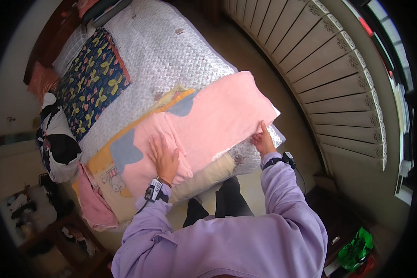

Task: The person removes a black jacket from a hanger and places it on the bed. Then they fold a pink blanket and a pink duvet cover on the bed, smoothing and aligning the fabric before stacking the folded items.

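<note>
A pink fleece blanket (222, 107) with blue-grey patches lies folded across the foot of the bed. My left hand (163, 158) presses flat on a bunched fold at its left part, fingers spread. At the near right edge of the blanket, my right hand (263, 140) pinches the cloth, thumb uppermost and the other fingers curled at the border. Under the pink layer, a yellow cartoon-print cloth (116, 184) shows at the left and far sides. A cream rolled edge of bedding (208, 173) sticks out on the near side.
A quilted silvery bedspread (160, 45) covers the bed. On it lies a dark blue leaf-print cloth (93, 80). A black-and-white bundle (60, 142) and a pink cloth (95, 203) sit at the left edge. A radiator (337, 83) lines the right wall; a green bag (356, 248) is at lower right.
</note>
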Motion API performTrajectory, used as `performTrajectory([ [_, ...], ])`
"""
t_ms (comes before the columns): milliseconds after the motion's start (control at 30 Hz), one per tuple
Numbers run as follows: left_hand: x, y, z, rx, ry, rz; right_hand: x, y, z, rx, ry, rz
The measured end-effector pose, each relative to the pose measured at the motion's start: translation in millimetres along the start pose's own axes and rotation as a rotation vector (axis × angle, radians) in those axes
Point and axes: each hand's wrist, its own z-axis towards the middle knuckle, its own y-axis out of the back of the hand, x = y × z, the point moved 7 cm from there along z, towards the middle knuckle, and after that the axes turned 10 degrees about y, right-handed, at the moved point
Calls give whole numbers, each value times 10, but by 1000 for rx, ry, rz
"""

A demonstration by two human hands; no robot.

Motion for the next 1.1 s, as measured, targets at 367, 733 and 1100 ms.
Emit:
performTrajectory([
  [367, 268, -499, 122, 412, 143, -31, 691, -248, 454, 14, 310, 202],
  [733, 1354, 151, 115, 553, 521, -1871, 194, -2687, -2580, 626, 1294, -657],
  [1100, 3187, 267, -735, 356, 900, -2167, -3220, -3239, -3368, 1469, 1317, -1777],
])
